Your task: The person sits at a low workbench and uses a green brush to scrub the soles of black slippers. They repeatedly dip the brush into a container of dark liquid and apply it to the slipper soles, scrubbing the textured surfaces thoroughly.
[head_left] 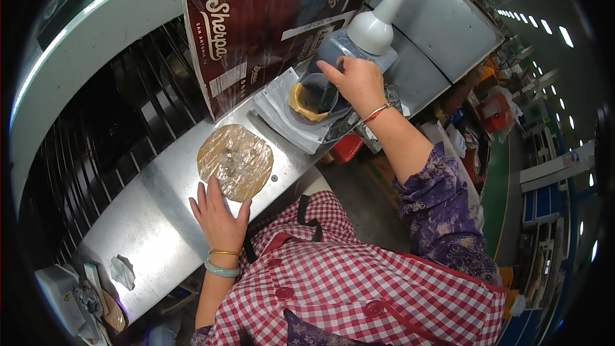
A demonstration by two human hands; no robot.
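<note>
While our left hand (221, 219) is spread, gripping nothing, its fingers (212, 187) overlap the near edge of the disc (236, 159) on the counter (160, 227). Our right hand (360, 86) closes round a dark tool (328, 97) in the cup (297, 100).

We see a round, tan disc (235, 161) lying flat just left of the middle of the frame; its face is covered with clear, wrinkled film that throws back bright streaks, and we make out small greyish patches near its centre, though the glare keeps us from telling what they are; above and to its right, in the upper middle of the frame, we find a small cup (303, 108) with amber-yellow material along its wall and a dark interior; a slim, dark tool (329, 96) stands tilted, its lower end inside the cup; we cannot see its tip.
</note>
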